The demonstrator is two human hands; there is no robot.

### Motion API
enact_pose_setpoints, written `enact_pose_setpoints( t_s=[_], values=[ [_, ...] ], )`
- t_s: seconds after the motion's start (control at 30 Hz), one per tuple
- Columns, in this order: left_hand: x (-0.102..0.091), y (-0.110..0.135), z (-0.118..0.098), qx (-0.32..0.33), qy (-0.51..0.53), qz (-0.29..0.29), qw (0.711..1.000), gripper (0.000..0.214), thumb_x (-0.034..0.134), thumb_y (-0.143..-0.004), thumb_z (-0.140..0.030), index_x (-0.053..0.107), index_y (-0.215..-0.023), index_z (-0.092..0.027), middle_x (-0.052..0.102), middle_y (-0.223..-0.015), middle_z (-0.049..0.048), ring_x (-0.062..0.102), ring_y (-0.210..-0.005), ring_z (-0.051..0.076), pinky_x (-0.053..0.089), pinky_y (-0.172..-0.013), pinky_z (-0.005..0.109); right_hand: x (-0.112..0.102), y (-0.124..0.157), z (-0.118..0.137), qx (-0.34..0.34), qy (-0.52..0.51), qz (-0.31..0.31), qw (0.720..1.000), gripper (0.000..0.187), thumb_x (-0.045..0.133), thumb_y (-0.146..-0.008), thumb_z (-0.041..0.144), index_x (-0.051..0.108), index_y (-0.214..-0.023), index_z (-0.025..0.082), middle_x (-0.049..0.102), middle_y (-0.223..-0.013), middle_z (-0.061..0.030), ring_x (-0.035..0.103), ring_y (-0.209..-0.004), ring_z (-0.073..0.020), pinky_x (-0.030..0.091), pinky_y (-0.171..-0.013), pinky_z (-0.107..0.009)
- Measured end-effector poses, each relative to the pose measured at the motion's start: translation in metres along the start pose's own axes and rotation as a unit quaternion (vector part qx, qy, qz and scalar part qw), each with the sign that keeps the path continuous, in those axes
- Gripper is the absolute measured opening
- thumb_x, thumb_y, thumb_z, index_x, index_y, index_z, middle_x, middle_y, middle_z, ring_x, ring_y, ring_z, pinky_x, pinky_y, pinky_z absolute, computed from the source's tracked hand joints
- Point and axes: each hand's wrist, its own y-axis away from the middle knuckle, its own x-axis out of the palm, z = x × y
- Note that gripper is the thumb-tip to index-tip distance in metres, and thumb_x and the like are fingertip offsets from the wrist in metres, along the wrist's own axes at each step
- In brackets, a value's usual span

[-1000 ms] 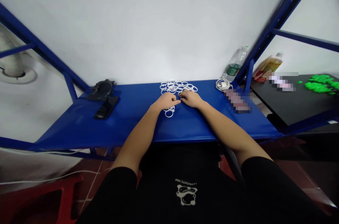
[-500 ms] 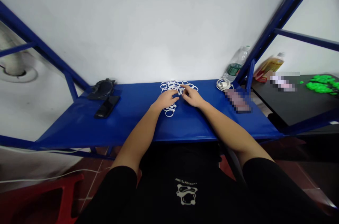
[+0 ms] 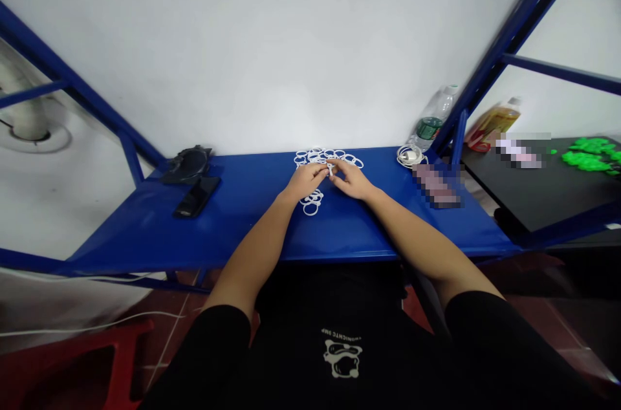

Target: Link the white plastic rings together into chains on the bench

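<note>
A small white plastic ring piece (image 3: 330,169) is pinched between my two hands, seen nearly edge-on. My left hand (image 3: 308,181) has its thumb and forefinger closed at the piece's left side. From the right, my right hand (image 3: 351,179) grips it with thumb and fingers. Behind the hands lies a spread of white rings with small tabs (image 3: 316,154), partly covered by my fingers. A smaller group of the same rings (image 3: 310,208) lies on the near side of my left hand, some overlapping.
The blue metal table (image 3: 242,222) backs onto a white wall. A black phone (image 3: 196,196) and a dark crumpled item (image 3: 189,163) lie left. A coiled white cable (image 3: 411,156), a plastic bottle (image 3: 431,122) and a blurred-out item (image 3: 436,187) are right. Blue posts (image 3: 458,141) flank the table.
My hands have drawn together, and the fingers have closed on the ring piece between them. The other rings lie where they were.
</note>
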Motion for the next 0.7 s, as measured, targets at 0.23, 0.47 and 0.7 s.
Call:
enact_pose_setpoints(
  t_s=[0.23,0.47,0.7],
  values=[
    [0.0031,0.0000,0.0051,0.007,0.038,-0.030,0.999,0.024,0.059,-0.101,-0.030,0.081,-0.099,-0.020,0.077,-0.092,0.0027,0.067,-0.081,0.016,0.049,-0.076,0.028,-0.0015,0.0007,0.0051,0.009,-0.008,0.008,1.000,0.047,0.067,-0.090,0.029,0.060,-0.135,0.021,0.075,-0.106,-0.0060,0.062,-0.066,-0.0149,0.053,-0.069,-0.030],
    [0.0066,0.0000,0.0079,0.025,0.013,-0.060,0.998,0.021,0.066,-0.097,-0.033,0.080,-0.086,-0.021,0.073,-0.078,0.0007,0.062,-0.070,0.014,0.047,-0.070,0.027,-0.0014,-0.0021,0.0088,0.004,-0.005,-0.006,1.000,0.023,0.050,-0.104,0.033,0.065,-0.117,0.021,0.075,-0.101,-0.0081,0.069,-0.091,-0.0225,0.053,-0.086,-0.037],
    [0.0067,-0.0003,0.0072,0.057,-0.020,-0.066,0.996,0.019,0.067,-0.098,-0.033,0.079,-0.090,-0.021,0.071,-0.079,0.0010,0.061,-0.069,0.013,0.047,-0.072,0.027,0.0044,-0.0024,0.0004,0.047,-0.038,-0.024,0.998,0.014,0.053,-0.103,0.033,0.061,-0.103,0.022,0.074,-0.096,-0.0065,0.068,-0.085,-0.0214,0.051,-0.079,-0.034]
  ],
)
